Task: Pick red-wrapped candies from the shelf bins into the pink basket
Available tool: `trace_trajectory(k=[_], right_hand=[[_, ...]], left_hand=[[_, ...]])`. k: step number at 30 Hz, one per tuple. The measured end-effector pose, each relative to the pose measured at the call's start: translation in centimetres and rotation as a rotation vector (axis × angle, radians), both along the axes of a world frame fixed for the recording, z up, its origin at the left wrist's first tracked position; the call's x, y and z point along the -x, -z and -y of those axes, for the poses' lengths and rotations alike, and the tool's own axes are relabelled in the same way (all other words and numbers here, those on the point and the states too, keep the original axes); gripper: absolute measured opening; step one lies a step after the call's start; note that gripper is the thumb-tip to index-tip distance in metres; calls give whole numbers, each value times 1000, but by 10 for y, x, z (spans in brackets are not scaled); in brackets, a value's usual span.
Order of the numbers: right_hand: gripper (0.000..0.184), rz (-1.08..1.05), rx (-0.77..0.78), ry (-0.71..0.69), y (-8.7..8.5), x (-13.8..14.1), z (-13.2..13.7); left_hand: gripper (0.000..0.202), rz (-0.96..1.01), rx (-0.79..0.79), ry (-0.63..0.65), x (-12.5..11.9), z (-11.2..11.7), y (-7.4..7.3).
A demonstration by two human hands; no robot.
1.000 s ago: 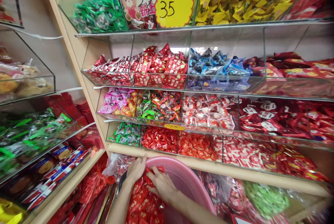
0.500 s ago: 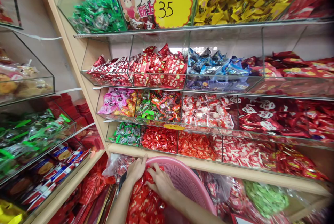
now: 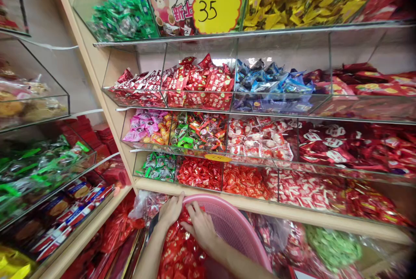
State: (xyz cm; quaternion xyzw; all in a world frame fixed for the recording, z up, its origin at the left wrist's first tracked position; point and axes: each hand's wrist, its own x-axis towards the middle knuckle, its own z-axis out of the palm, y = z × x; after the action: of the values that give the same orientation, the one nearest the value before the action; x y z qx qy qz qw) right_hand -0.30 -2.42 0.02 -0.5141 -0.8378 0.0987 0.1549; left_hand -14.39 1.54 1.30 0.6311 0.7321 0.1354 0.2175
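Note:
A pink plastic basket (image 3: 232,222) sits low in front of me, holding a heap of red candy packets (image 3: 180,253). My left hand (image 3: 169,210) grips the basket's near-left rim with curled fingers. My right hand (image 3: 201,227) rests on the red packets inside, its fingers bent around some of them near the rim. Both forearms reach up from the bottom edge.
Clear acrylic bins of wrapped sweets fill the wooden shelves (image 3: 260,207): red, green, blue, pink and yellow packets. A yellow "35" price sign (image 3: 216,8) stands on top. A second bin rack (image 3: 42,175) is at the left. Bags of sweets (image 3: 331,248) lie under the lowest shelf.
Both hands stay at the basket; my right hand's fingers have shifted slightly on the red packets. The view has barely moved.

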Motion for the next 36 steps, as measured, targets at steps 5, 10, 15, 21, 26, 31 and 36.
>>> trace_trajectory(k=[5,10,15,21,26,31,36], right_hand=[[40,-6,-34,21,2,-1,-1],[26,-54,-38,16,5,-4,-3],[20,-262,-25,-3,9,-4,-4],[21,-753,-50,57,5,-11,-18],[21,-696,3,182,11,-41,-28],[19,-401,80,234,34,-63,-22],[32,-128,131,198,38,-62,-13]], left_hand=[[78,-8,-1,0,0,0,-1],[79,-11,-5,-1,1,-1,1],[79,-12,-4,7,0,1,-2],[76,-11,2,13,0,2,-5],[78,-4,-1,4,0,1,-2],[78,-1,0,-5,-1,1,-3],[76,2,-5,13,0,2,-4]])
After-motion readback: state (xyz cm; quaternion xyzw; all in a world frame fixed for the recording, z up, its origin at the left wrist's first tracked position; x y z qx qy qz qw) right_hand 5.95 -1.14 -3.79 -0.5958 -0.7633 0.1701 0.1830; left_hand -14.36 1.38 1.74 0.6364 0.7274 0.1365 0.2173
